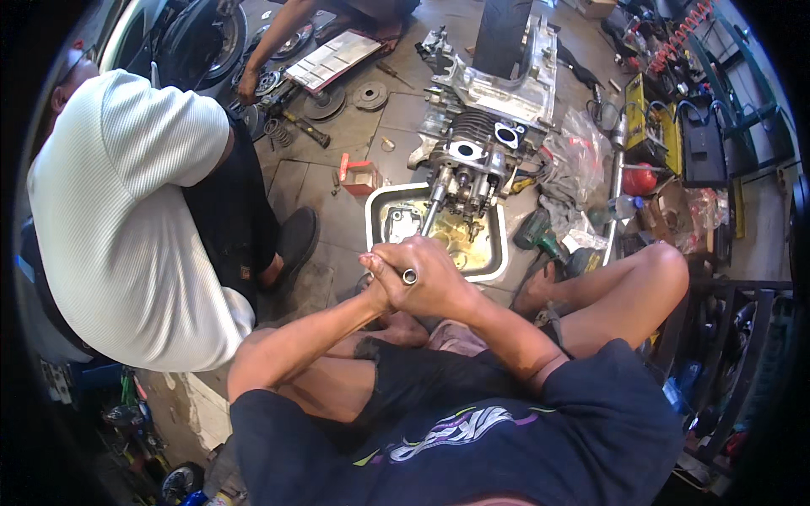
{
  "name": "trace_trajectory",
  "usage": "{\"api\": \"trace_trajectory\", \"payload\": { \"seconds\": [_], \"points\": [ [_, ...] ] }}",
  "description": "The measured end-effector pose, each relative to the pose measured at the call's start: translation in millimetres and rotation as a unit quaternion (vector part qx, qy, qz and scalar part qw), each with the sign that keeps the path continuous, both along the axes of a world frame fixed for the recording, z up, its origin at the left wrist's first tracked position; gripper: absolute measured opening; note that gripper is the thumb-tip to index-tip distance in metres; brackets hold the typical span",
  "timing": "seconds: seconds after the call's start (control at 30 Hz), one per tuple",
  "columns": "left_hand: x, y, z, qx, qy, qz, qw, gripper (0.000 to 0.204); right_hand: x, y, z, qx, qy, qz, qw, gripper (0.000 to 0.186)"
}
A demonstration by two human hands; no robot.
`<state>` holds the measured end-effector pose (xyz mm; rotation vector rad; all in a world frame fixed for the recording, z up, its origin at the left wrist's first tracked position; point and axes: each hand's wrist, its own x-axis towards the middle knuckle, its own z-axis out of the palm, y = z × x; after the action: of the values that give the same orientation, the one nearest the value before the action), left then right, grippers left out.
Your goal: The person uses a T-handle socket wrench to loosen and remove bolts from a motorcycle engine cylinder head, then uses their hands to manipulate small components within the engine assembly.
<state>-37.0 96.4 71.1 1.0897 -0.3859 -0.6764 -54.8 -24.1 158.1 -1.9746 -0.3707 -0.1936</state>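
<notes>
Both my hands close together on the metal handle of a long wrench (434, 211). My right hand (434, 271) wraps round it, and the handle's round hollow end pokes out of the fist. My left hand (381, 278) presses against the right from the left side, its fingers partly hidden. The far end of the wrench meets the cylinder head of an engine (481, 131), whose finned cylinder and bright casing stretch away from me. Below the head sits a white-rimmed tray (371, 221) with yellowish oily liquid and a metal cover (405, 221) in it.
A person in a white shirt (126, 219) sits at my left; another person's arm (274, 38) reaches in at the back. On the floor are a red-and-white box (360, 175), a spring (278, 133), round discs (370, 95) and a green drill (540, 236). A yellow toolbox (654, 126) stands right.
</notes>
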Motion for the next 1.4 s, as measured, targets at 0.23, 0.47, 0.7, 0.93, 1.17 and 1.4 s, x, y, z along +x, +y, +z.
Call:
{"api": "trace_trajectory", "payload": {
  "seconds": [0.23, 0.47, 0.7, 0.93, 1.17, 1.4],
  "points": [
    [-14, -15, -7, -0.090, 0.154, 0.072, 0.981, 0.028, 1, -4, 6, -0.069, 0.051, 0.036, 0.996, 0.027],
    [-60, -36, -19, -0.235, 0.371, 0.175, 0.881, 0.034, 23, -11, 9, -0.211, 0.101, 0.175, 0.956, 0.031],
    [-43, -81, -12, -0.420, 0.314, 0.112, 0.844, 0.040, 34, 5, 19, -0.333, 0.150, 0.252, 0.896, 0.030],
    [-56, -76, 56, -0.370, 0.406, 0.306, 0.778, 0.037, 8, 5, 13, -0.250, 0.106, 0.017, 0.962, 0.044],
    [-15, -45, 62, -0.318, -0.002, 0.463, 0.827, 0.033, -34, -12, -4, -0.133, -0.060, -0.188, 0.971, 0.047],
    [0, -32, 60, 0.193, -0.273, 0.559, 0.759, 0.015, -61, -34, -2, 0.055, 0.293, -0.002, 0.954, 0.034]
  ]
}}
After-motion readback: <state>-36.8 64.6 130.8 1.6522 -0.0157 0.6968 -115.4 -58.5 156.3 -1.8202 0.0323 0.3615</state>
